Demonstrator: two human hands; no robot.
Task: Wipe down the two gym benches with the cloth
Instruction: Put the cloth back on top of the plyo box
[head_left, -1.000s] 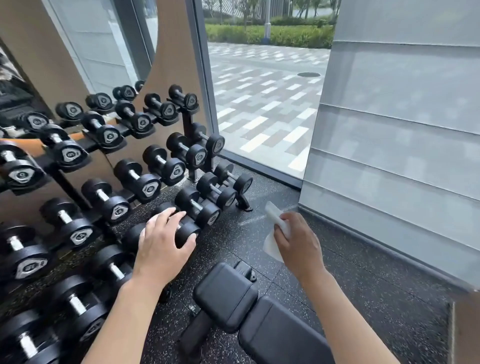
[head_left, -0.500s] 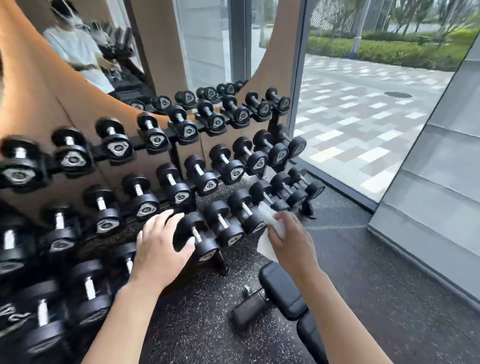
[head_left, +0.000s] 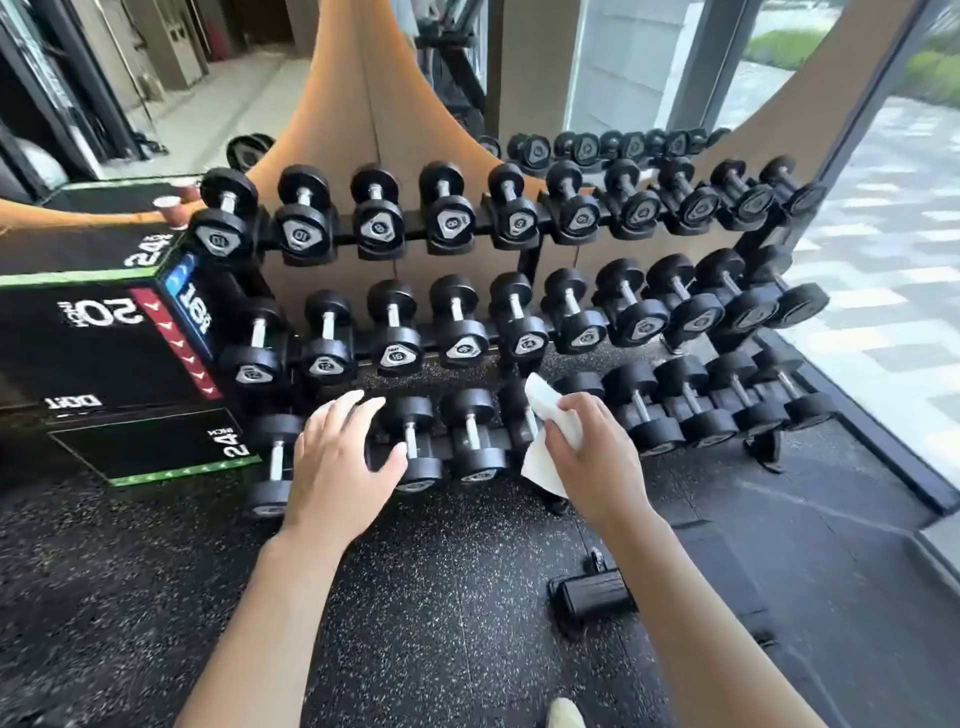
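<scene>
The fingers (head_left: 574, 415) of the right hand (head_left: 589, 457) are curled round a white cloth (head_left: 545, 436), which is bunched in the palm with one corner sticking up and a flap hanging below the hand. The fingers of the left hand (head_left: 337, 457) are spread and relaxed, holding nothing, held out in front of the bottom row of a dumbbell rack (head_left: 524, 249); whether they touch a dumbbell (head_left: 413, 441) there cannot be told.

Beyond the hands stands the three-tier rack, with a black jump box (head_left: 104, 343) to its left and a window on the right. Of the benches, only a small black padded end (head_left: 592, 595) shows on the speckled floor (head_left: 441, 597), low and under the right forearm; whether it belongs to a bench is my guess. A pale shoe tip (head_left: 566, 714) shows at the bottom edge.

The main risk, as I judge it, is that both hands are out toward the rack while the thing to be wiped sits low and almost out of sight. A step forward could catch that padded end. The loose flap of cloth could snag on a dumbbell handle and pull free. Leaning on a dumbbell with the left hand could roll it in its cradle and pinch a finger.
</scene>
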